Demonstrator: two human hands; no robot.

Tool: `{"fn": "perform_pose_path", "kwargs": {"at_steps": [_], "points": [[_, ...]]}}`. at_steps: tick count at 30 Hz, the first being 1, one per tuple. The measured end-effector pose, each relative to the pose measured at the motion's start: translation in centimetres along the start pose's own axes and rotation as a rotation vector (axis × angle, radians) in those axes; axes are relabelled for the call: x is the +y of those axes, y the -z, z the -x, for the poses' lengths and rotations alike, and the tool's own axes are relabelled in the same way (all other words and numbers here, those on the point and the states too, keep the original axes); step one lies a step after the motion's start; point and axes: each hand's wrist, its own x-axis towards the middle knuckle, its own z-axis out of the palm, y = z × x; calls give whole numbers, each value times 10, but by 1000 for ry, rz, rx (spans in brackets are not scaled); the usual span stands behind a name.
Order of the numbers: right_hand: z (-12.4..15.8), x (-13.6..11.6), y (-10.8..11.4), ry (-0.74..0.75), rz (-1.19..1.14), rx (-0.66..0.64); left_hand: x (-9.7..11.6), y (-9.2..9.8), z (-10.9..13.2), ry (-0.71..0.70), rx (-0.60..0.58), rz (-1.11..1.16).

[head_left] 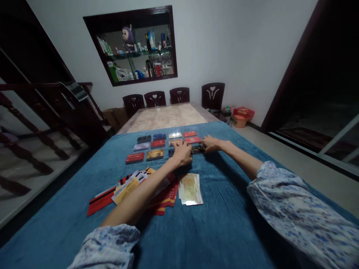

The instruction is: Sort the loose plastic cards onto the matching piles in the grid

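Observation:
Several cards lie in neat rows on a blue cloth (pixel 218 224). Among them are a red card (pixel 135 157), a gold card (pixel 155 154) and a silver card (pixel 175 135). My left hand (pixel 182 153) rests palm down on the cards in the nearest row, fingers curled over them. My right hand (pixel 210 143) reaches to the right end of that row and its fingers press on a dark card (pixel 198 150). A loose fan of red, white and yellow cards (pixel 131 186) lies nearer me under my left forearm. A small stack of yellowish cards (pixel 190 189) sits beside it.
The blue cloth covers the near half of a long marble-topped table (pixel 168 116). Several dark wooden chairs (pixel 212 95) stand at its far end. A wall niche with bottles and a purple toy (pixel 128 37) is behind. A staircase railing (pixel 42 112) runs on the left.

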Motion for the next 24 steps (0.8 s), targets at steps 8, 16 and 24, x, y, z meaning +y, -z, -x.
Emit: {"fn": "perform_pose_path", "kwargs": {"at_steps": [8,16,24], "points": [[27,-8,-9,199,-117,303,1,2,57,-125,56,142],[57,-48,-30,495,-353,485,15,21,116,-288,-15,175],[72,-73,-47,612,-408,486,23,21,132,-316,-52,141]]}}
